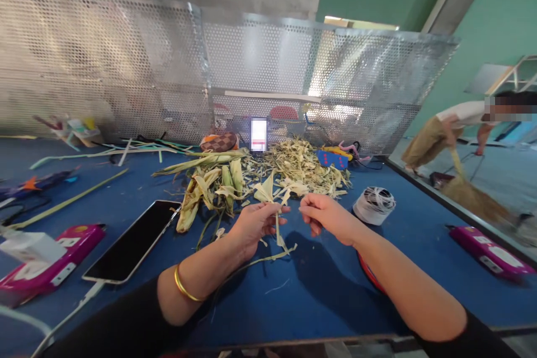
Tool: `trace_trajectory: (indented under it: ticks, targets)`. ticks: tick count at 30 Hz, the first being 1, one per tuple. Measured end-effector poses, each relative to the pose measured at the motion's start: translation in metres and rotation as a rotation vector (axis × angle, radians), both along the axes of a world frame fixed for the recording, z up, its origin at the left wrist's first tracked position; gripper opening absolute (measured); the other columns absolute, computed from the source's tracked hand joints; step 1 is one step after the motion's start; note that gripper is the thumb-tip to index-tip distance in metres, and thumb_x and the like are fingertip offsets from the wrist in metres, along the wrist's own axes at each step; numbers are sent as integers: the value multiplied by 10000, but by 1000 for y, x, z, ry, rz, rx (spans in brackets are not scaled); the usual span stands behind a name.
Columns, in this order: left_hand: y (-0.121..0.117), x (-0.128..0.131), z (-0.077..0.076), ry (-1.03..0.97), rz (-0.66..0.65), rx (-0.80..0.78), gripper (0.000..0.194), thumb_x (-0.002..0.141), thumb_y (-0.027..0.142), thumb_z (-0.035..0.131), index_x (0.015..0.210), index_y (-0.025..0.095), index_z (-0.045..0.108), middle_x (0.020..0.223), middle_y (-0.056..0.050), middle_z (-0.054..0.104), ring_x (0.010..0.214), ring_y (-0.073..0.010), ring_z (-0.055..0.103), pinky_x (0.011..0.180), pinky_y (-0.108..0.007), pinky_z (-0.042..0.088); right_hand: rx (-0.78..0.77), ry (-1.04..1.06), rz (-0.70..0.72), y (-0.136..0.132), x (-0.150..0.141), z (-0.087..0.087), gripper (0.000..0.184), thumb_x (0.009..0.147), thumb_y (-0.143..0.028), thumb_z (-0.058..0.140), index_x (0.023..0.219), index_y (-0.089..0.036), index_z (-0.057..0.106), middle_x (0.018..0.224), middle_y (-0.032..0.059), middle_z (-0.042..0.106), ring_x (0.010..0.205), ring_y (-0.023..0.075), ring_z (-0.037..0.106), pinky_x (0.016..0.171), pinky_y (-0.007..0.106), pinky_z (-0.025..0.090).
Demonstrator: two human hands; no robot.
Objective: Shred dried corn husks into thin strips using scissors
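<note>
Pinches a pale corn-husk piece (265, 189) in the left hand (251, 229), between thumb and fingers, with a wide flap fanning up above the grip and a narrow tail hanging below it, over the middle of the counter (327, 313). Holds the right hand (325, 215) just beside, apart from the left, with fingers curled narrowly toward the thumb; cannot tell about anything thin pinched there. Wears a gold bangle (184, 286) on the left forearm. Has, just beyond the hands, a heap of shredded husk (297, 165) and, to its left, a bunch of larger corn husks (216, 184). Shows near the right wrist a spool of white cord (375, 206), and under that forearm a partly hidden red object (370, 274). Includes, left of the left arm, a dark-screened smartphone (134, 243) on a white cable (75, 313), next to a magenta power strip (69, 254). Has behind the husks a checkered pouch (220, 142), and farther back a perforated metal screen (255, 50). Includes at far right, beyond the counter, a bending person (457, 117) with a broom (474, 193).
</note>
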State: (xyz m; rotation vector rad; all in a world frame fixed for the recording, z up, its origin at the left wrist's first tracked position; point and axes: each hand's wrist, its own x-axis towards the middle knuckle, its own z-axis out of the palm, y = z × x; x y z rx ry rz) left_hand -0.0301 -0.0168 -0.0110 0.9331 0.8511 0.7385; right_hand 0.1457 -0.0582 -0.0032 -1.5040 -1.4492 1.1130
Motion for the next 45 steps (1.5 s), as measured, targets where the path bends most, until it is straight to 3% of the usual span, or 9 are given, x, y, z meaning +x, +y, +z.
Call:
trace_trajectory:
  ticks: [6, 11, 16, 19, 23, 28, 33, 39, 45]
  targets:
    - [1, 1, -1, -114, -57, -181, 96, 762, 141, 593, 773, 94, 676, 812, -80, 701, 672, -112, 639, 652, -199, 509, 7, -21, -12, 19, -22, 2, 105, 773, -220, 498, 683, -200, 446, 502, -83, 478, 306, 30, 308, 308, 170, 252]
    - [3, 1, -8, -68, -114, -154, 77, 764, 127, 588, 706, 102, 633, 697, -50, 668, 620, -115, 639, 645, -220, 524, 20, 0, -10, 18, -21, -5, 78, 754, -194, 492, 691, -203, 447, 485, -91, 455, 326, 31, 268, 332, 171, 196]
    - [7, 1, -10, -18, -27, -99, 103, 754, 172, 627, 681, 119, 578, 650, -36, 651, 543, -111, 627, 601, -226, 523, 43, -76, 10, 13, -16, -3, 42, 785, -229, 496, 757, -199, 488, 515, -82, 482, 379, 52, 323, 399, 193, 251]
    - [8, 1, -7, 38, 55, -55, 100, 758, 174, 625, 694, 115, 576, 653, -44, 659, 541, -110, 632, 594, -216, 518, 113, -304, 66, 8, -11, 2, 73, 788, -217, 520, 728, -186, 549, 557, -47, 538, 488, 88, 445, 489, 219, 331]
    - [6, 2, -4, 143, 100, 14, 89, 738, 166, 640, 697, 112, 583, 600, -35, 650, 528, -122, 632, 576, -229, 519, 409, -639, 108, 1, -8, 7, 183, 855, -229, 483, 702, -189, 576, 700, 7, 591, 622, 131, 522, 582, 258, 389]
    - [5, 4, -5, 196, 50, 45, 58, 674, 138, 661, 672, 110, 610, 568, -16, 642, 524, -127, 630, 601, -252, 525, 888, -813, 166, 4, -15, -2, 224, 903, -179, 393, 786, -171, 582, 938, 104, 624, 883, 202, 560, 772, 332, 419]
    - [1, 1, -2, 206, -124, 104, 96, 621, 192, 690, 627, 112, 636, 566, -21, 646, 524, -138, 633, 607, -261, 512, 587, -739, 93, 8, -16, -5, 181, 888, -203, 414, 771, -191, 552, 605, -4, 563, 563, 144, 500, 561, 262, 357]
    - [-4, -3, 3, 160, -264, 167, 194, 602, 282, 724, 664, 115, 648, 637, -42, 671, 550, -148, 642, 597, -260, 498, 175, -161, 117, 10, -4, 1, 183, 807, -283, 528, 651, -188, 536, 537, -36, 535, 511, 102, 481, 521, 225, 376]
    - [-6, -2, 7, 64, -239, 276, 225, 626, 320, 718, 709, 126, 641, 675, -30, 664, 595, -137, 629, 636, -266, 501, -108, 221, 68, 13, -9, -9, 283, 666, -425, 662, 634, -164, 558, 488, -46, 526, 432, 82, 478, 464, 227, 422]
